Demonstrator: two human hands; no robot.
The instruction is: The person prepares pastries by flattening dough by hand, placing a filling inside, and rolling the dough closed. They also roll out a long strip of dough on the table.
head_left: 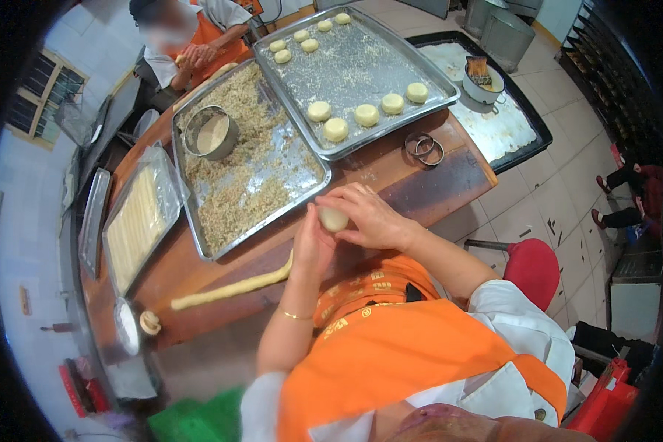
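A pale, smooth dough ball (333, 219) sits between my two hands above the table's near edge. My left hand (313, 241) is upright against its left side. From the right, my right hand (368, 215) curves its fingers and thumb around it. A long dough rope (232, 287) lies on the wooden table beside my left forearm. Ahead of my hands, a metal tray (278, 204) holds crumbly, light-brown filling (232, 210), with a round metal container (225, 144) standing in it. Another tray (346, 77), dusted with flour, carries several round dough cakes (367, 115).
Two metal rings (424, 149) lie on the table (449, 173) at right. Dough strips under plastic (136, 217) and a bowl of white powder (127, 324) are at left. A co-worker (199, 44) handles dough across the table. A black tray (523, 136) bears a pot (484, 87); a red stool (532, 272) stands nearby.
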